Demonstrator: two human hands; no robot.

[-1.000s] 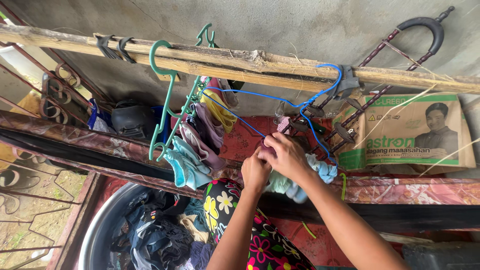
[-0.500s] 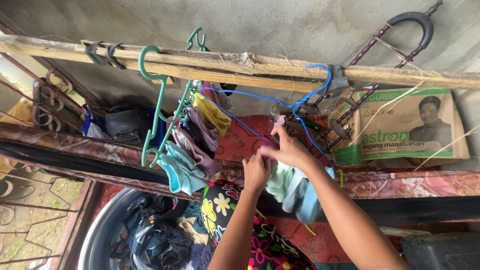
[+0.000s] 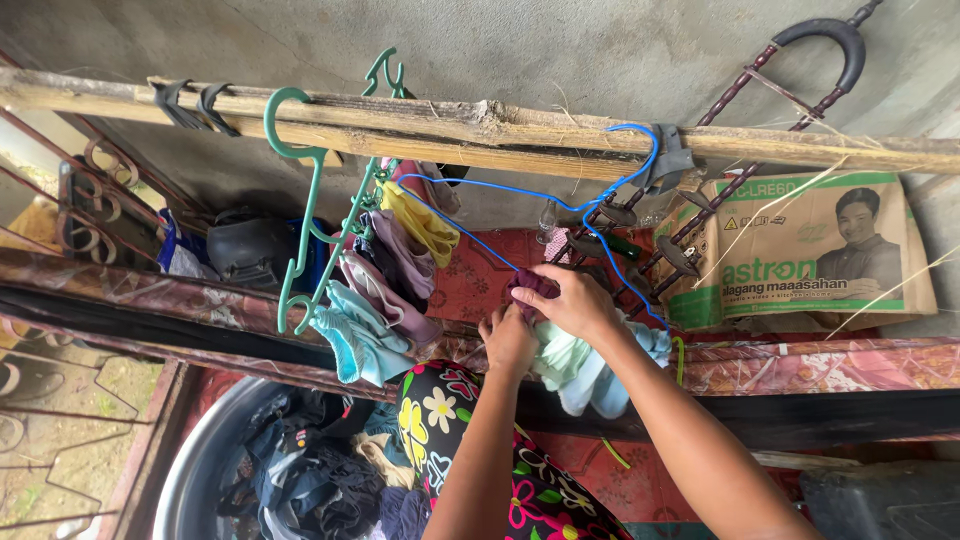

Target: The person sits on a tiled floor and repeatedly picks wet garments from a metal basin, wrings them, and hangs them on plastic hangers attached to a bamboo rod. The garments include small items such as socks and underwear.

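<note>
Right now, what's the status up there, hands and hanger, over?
Both hands, left hand and right hand, pinch a small purple cloth at the blue wire hanger. Pale green and blue clothes droop beneath. Nothing blocking.

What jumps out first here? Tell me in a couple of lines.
At centre, the left hand and right hand bunch small cloths, purple and pale green, on a blue wire hanger hooked over a bamboo pole above. To the left hangs a green hanger loaded with clothes, and a metal basin of dark laundry sits lower left.
</note>
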